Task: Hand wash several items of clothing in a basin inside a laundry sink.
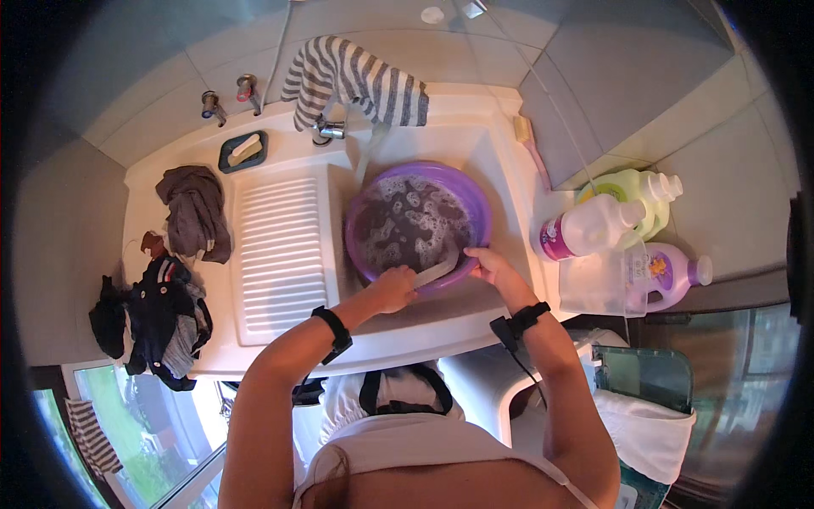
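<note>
A purple plastic basin [483,213] sits in the white sink [439,318], holding dark, murky water [394,223] with patches of foam. At its near rim my left hand [394,289] is closed around a pale translucent tube [435,272], whose far end bends into the basin. My right hand [486,264] grips the basin's right near rim, thumb on top. Another length of translucent hose [374,149] hangs from the tap area behind the basin. Whether it joins the tube in my hand is hidden.
Left are a ribbed washboard [280,254], dark wet clothes [162,305], a brown garment [197,210] and a soap dish [243,153]. A striped cloth [356,79] drapes over the tap [331,130]. Right stand a brush [531,149], detergent bottles [598,223] and a clear plastic container [601,286].
</note>
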A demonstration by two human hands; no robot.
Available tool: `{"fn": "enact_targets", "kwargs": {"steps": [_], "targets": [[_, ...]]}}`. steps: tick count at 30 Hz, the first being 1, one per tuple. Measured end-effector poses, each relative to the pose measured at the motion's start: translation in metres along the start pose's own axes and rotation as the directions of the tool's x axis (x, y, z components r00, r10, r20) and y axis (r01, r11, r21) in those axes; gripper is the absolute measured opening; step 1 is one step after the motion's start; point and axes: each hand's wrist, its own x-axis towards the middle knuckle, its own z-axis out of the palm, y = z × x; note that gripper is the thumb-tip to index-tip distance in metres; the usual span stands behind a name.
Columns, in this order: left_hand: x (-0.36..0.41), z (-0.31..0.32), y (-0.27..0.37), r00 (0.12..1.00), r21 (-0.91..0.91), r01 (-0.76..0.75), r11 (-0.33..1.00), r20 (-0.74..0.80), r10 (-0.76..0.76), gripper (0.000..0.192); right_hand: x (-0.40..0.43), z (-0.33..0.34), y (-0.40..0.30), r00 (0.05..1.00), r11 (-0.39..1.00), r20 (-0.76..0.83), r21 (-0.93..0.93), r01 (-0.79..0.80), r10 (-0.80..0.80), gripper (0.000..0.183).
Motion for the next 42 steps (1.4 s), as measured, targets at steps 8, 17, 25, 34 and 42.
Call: {"fn": "enact_targets", "kwargs": {"steps": [8,17,25,34,42], "targets": [[-0.037,-0.065,-0.013,0.953,-0.178,-0.009,0.984,-0.301,-0.046,0.021,0.010,0.028,-0.028,0.964,0.981,-0.183,0.003,0.195,-0.191,0.030],[-0.047,-0.080,-0.023,0.920,-0.200,0.114,0.973,-0.349,-0.180,0.036,-0.016,0.067,-0.048,0.950,0.980,-0.261,0.058,0.190,-0.168,0.032],[-0.060,-0.083,-0.025,0.945,-0.156,-0.045,0.987,-0.328,-0.009,0.027,-0.049,0.082,-0.070,0.862,0.940,-0.377,-0.166,0.298,-0.340,0.034],[-0.066,-0.077,-0.015,0.945,-0.095,-0.135,0.986,-0.311,0.099,0.030,-0.076,0.058,-0.082,0.707,0.565,-0.123,-0.702,0.434,-0.696,0.026],[-0.059,-0.072,-0.021,0.952,-0.045,-0.099,0.994,-0.294,0.081,0.025,-0.126,0.104,-0.080,0.535,0.059,0.069,-0.974,0.218,-0.842,0.020]]}}
